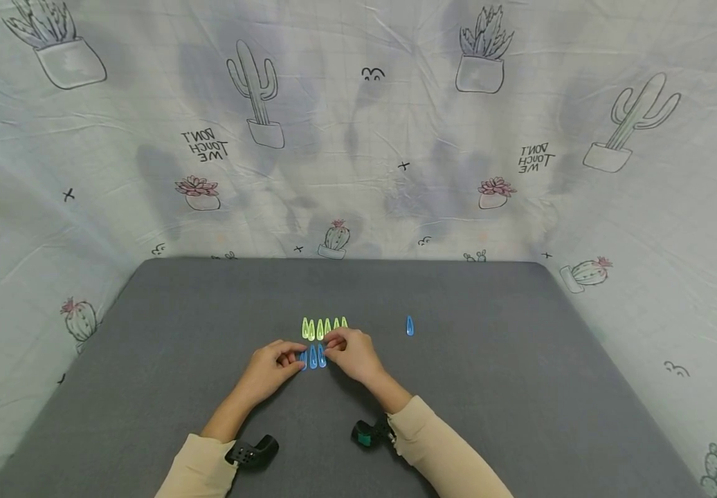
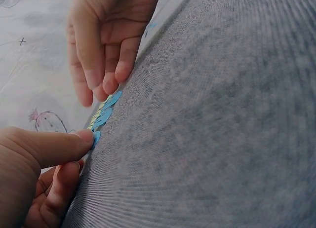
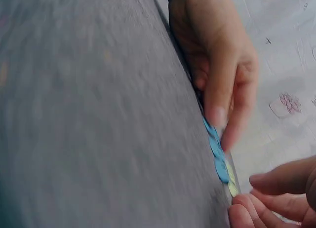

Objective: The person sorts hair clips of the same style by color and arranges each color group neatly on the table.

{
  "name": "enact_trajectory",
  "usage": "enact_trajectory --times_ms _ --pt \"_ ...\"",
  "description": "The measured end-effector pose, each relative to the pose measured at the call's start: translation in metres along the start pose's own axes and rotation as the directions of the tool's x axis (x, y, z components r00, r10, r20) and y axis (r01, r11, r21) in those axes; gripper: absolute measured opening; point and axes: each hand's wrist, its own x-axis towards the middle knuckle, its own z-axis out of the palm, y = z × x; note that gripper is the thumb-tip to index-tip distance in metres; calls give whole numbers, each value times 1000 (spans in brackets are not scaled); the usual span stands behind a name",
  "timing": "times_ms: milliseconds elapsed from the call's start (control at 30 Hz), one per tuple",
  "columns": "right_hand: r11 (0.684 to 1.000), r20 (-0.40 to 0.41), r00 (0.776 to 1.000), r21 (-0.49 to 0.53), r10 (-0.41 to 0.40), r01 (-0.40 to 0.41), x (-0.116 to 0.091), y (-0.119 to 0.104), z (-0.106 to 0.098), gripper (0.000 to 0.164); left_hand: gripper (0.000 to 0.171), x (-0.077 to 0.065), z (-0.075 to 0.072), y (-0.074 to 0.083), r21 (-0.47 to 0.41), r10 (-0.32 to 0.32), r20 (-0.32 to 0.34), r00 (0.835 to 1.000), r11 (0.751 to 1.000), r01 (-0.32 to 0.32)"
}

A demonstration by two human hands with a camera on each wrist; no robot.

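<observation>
Several blue snap hair clips lie side by side in a short row on the grey table. Above them runs a row of several yellow-green snap hair clips. My left hand pinches the leftmost blue clip lengthwise, thumb at its lower end and forefinger at its upper end. Over the right end of the rows is my right hand, its fingertips close beside the rightmost blue clip and partly covering the yellow-green row. Its thumb and fingers are loosely bent, with nothing seen between them in the right wrist view.
A single blue hair clip lies apart, to the right of the rows. The grey table meets a pale cloth backdrop printed with cacti at its back and sides. Both wrists wear dark camera mounts.
</observation>
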Motion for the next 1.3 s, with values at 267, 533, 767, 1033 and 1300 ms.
enact_trajectory --times_ms 267,533,767,1033,1300 --pt "996 44 999 84 -15 12 -3 19 -25 28 23 -2 3 0 10 -16 -6 1000 1000 17" --pt "982 97 993 183 -71 52 -14 22 -60 37 23 -4 3 1 9 3 -12 1000 1000 -3" --pt "983 88 995 182 -44 28 -25 20 -89 41 23 -5 4 1 9 3 -11 1000 1000 -3" --pt "981 -41 999 192 33 -25 -18 74 -102 42 23 -6 6 1 6 4 -10 1000 1000 -4" --pt "980 -154 977 156 146 -122 -24 87 -118 37 24 -6 5 1 10 -2 -14 1000 1000 2"
